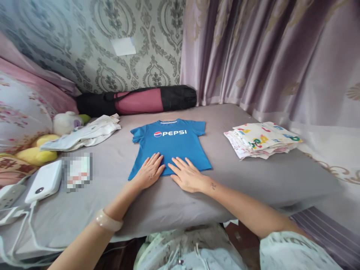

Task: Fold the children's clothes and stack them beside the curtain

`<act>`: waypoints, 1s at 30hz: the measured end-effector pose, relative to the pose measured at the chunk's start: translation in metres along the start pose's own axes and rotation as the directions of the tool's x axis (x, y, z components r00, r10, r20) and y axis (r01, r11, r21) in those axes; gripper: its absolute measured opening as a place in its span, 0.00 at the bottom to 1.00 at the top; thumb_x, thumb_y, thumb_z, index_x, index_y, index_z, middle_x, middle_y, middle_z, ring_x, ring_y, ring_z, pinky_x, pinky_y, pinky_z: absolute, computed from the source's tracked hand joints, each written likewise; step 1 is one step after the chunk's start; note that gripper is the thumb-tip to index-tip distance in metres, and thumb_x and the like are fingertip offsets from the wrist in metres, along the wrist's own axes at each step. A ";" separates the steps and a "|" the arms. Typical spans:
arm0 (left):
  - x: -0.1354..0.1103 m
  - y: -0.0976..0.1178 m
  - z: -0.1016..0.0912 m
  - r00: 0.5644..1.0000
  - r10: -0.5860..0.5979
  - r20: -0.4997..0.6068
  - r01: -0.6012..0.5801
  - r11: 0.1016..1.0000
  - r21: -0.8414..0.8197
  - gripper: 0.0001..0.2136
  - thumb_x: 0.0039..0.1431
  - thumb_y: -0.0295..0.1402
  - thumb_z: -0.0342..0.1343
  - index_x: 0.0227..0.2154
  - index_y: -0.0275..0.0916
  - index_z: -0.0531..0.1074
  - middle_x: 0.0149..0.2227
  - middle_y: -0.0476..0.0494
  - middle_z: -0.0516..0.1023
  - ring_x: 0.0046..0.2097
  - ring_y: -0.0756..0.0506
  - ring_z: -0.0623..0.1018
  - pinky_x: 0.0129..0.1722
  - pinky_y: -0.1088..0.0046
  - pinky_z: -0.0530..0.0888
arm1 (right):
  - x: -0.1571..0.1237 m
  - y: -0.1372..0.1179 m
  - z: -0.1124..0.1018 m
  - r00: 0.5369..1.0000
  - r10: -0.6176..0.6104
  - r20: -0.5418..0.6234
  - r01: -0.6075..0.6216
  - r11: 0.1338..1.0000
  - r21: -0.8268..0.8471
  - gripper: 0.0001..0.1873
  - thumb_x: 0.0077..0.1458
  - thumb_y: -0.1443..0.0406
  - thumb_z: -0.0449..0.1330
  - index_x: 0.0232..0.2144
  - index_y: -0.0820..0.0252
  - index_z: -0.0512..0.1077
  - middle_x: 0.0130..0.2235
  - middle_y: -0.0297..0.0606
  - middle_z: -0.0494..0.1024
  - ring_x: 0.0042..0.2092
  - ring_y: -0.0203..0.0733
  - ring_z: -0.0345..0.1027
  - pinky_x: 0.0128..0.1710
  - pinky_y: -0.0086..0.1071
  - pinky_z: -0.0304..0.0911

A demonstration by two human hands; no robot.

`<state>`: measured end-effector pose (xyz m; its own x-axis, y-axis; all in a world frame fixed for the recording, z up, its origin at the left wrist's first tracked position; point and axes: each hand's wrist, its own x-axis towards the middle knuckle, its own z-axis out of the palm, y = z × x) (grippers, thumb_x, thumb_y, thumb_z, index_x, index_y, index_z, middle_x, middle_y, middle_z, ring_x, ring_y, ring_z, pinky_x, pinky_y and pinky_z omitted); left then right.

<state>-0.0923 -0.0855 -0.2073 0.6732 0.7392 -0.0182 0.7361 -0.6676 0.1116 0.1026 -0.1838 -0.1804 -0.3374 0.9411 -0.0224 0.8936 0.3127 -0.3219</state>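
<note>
A blue T-shirt (171, 146) with a white PEPSI print lies spread flat, its collar away from me and its hem toward me. The sleeve on the left looks a little rumpled. My left hand (149, 171) rests on the lower left of the shirt, palm down, with its fingers stretched out. Beside it, my right hand (187, 175) lies flat across the hem near the middle, fingers spread. Neither hand grips the cloth. A pale bangle (108, 221) circles my left wrist.
A stack of folded printed cloth (261, 138) sits right on the grey sheet (222, 195). Whitish clothes (87, 131) lie left, near plush toys (67, 123). A power bank (45, 182) with cables is at near left. Behind lies a black-and-maroon rolled bag (137, 100), beside curtains (239, 48).
</note>
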 end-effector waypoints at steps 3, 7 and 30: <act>-0.016 -0.032 0.006 0.999 -0.039 -0.018 0.040 0.999 0.031 0.28 0.67 0.45 0.33 0.65 0.36 0.52 0.68 0.38 0.49 0.68 0.41 0.49 0.65 0.56 0.51 | -0.027 0.019 -0.003 0.999 0.046 -0.008 -0.046 0.999 -0.013 0.31 0.66 0.53 0.38 0.66 0.59 0.51 0.68 0.41 0.48 0.68 0.48 0.36 0.66 0.49 0.34; -0.042 -0.078 0.004 0.996 -0.091 -0.014 0.092 0.995 0.048 0.28 0.67 0.45 0.33 0.65 0.38 0.52 0.67 0.40 0.51 0.67 0.40 0.52 0.64 0.56 0.54 | -0.066 0.050 -0.010 0.988 0.143 -0.059 -0.146 0.988 -0.051 0.33 0.65 0.53 0.39 0.65 0.65 0.53 0.67 0.46 0.51 0.68 0.49 0.40 0.66 0.46 0.40; 0.237 0.115 -0.041 0.990 0.138 -0.030 -0.141 0.950 -0.278 0.14 0.60 0.34 0.52 0.46 0.36 0.74 0.44 0.41 0.79 0.47 0.44 0.77 0.45 0.76 0.70 | -0.006 0.100 -0.040 0.687 0.723 -0.070 -0.717 0.691 0.096 0.18 0.61 0.54 0.50 0.39 0.60 0.73 0.43 0.51 0.77 0.47 0.56 0.72 0.39 0.40 0.61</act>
<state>0.1484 0.0165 -0.1579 0.7657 0.6426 0.0275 0.5852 -0.7138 0.3848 0.2059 -0.1527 -0.1742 0.4348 0.8820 -0.1819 0.8307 -0.4708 -0.2972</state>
